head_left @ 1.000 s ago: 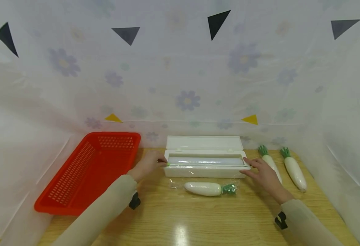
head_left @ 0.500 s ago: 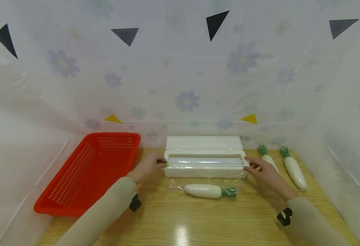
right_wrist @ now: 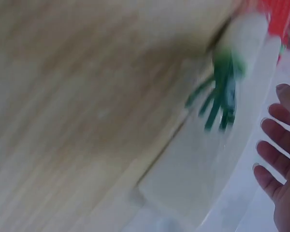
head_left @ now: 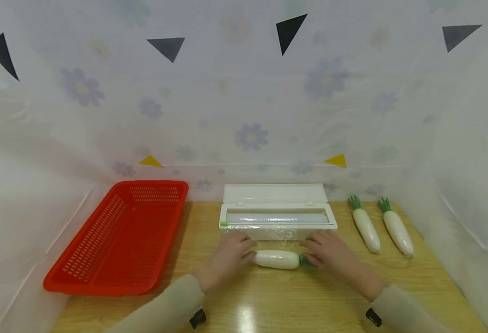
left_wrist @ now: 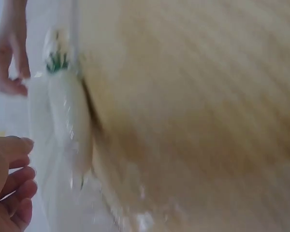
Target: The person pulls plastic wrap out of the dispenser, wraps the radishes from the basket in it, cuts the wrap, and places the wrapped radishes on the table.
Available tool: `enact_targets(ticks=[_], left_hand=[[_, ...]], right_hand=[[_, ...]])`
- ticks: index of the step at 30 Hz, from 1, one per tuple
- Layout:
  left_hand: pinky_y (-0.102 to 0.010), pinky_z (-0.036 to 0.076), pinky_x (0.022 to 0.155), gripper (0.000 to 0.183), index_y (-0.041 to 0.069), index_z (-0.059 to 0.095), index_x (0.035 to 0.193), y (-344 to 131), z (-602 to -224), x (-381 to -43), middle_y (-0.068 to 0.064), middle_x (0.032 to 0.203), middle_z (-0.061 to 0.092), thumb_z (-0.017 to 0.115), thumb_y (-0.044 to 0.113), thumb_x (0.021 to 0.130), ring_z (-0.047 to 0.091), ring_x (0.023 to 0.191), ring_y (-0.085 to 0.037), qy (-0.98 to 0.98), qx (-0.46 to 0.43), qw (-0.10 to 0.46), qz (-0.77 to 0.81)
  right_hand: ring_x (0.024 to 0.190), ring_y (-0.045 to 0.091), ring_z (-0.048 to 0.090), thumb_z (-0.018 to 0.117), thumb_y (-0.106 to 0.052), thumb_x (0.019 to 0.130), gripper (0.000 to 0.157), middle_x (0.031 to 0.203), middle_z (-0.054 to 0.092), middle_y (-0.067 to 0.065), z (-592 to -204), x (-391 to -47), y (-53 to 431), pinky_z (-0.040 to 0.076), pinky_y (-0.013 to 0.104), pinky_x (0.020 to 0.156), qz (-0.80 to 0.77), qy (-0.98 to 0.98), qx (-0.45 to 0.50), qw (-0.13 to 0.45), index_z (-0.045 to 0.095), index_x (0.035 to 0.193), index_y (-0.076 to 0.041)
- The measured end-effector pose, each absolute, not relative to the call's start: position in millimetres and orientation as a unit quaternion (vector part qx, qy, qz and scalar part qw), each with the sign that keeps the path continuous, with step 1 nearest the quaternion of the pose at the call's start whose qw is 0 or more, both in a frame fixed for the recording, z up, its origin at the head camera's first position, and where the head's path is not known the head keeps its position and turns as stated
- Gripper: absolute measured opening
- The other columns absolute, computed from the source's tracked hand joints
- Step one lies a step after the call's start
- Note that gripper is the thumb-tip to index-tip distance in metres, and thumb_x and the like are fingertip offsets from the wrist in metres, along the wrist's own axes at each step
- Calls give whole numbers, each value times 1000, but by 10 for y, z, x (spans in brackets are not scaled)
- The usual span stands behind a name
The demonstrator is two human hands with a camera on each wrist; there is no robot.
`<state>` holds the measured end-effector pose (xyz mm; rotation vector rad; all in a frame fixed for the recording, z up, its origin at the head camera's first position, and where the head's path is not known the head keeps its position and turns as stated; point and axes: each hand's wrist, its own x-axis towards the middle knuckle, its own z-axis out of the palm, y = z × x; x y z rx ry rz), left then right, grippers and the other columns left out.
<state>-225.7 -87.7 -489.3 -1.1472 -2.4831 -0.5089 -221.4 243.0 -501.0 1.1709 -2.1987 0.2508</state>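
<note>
A white radish with green leaves (head_left: 277,259) lies crosswise on the table, with clear cling film (left_wrist: 145,220) about it. Behind it stands a white cling film dispenser (head_left: 274,193), lid up and film roll (head_left: 277,218) showing; its green slider (head_left: 224,224) is at the left end. My left hand (head_left: 227,255) is at the radish's tip, fingers loosely bent with nothing in them. Over the leafy end is my right hand (head_left: 335,255), its fingers relaxed and spread in the right wrist view. Whether either hand touches the film is unclear; both wrist views are blurred.
A red plastic basket (head_left: 158,273) stands on the left. Two more white radishes, one nearer the dispenser (head_left: 367,230) and one farther right (head_left: 398,233), lie at the right. A patterned white curtain (head_left: 252,101) encloses the wooden table (head_left: 285,305) at back and sides.
Both hands have left the ends of the dispenser and moved inward and toward me, to the two ends of the radish. The left hand has let go of the green slider.
</note>
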Motion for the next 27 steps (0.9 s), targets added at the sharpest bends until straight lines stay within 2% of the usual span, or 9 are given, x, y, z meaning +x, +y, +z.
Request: enact_targets(ticks=[3,5,7,13,17,20,23,27], left_hand=[[-34,53,93,22,9,74,114,-718,-4981,-2151,-3,108,70,77,20,96,65,100,-20,-888,-408,150,-151],[-33,52,94,22,10,72,115,-642,-5052,-2112,-3,110,69,76,23,96,64,102,-19,-899,-396,134,-129],[-33,52,95,24,11,71,114,-589,-5108,-2088,-3,110,69,76,24,96,64,102,-19,-908,-385,127,-109],[-34,53,94,27,8,68,113,-502,-5200,-2091,-4,107,67,79,21,92,63,101,-19,-913,-371,141,-96],[-36,53,93,29,9,66,116,-470,-5224,-2119,-4,110,66,78,19,92,62,104,-20,-920,-354,135,-100],[-39,51,93,32,11,65,120,-457,-5236,-2119,-4,115,65,78,20,92,61,109,-21,-925,-343,124,-108],[-40,50,91,32,13,64,121,-454,-5255,-2107,-4,118,65,77,20,93,60,111,-22,-927,-333,129,-114],[-40,48,87,31,15,65,118,-457,-5277,-2104,-2,117,66,79,19,90,61,109,-22,-925,-322,169,-109]], right_hand=[[94,22,64,67,-40,102,35,102,69,3,-5108,-2130,2270,53,42,80,53,-848,441,290,76,112,-8],[97,23,64,78,-38,93,37,105,69,3,-5158,-2095,2198,53,42,82,26,-858,432,276,75,115,-8],[100,23,64,88,-36,82,47,107,69,3,-5192,-2065,2150,53,42,84,6,-869,422,259,74,117,-7],[102,26,61,91,-36,78,56,110,66,6,-5241,-2015,2073,50,45,89,-28,-894,378,239,68,118,-4],[95,27,59,90,-29,75,50,102,64,7,-5269,-2046,2023,47,43,84,-37,-895,366,254,64,110,-4],[90,25,57,91,-30,74,48,97,62,5,-5277,-2064,2009,44,41,80,-41,-891,366,264,62,103,-7],[90,23,57,94,-35,72,50,97,64,3,-5263,-2061,2015,43,39,79,-30,-888,371,269,64,103,-9],[89,21,58,94,-37,72,51,95,66,2,-5241,-2050,2033,43,38,77,1,-885,376,274,69,105,-10]])
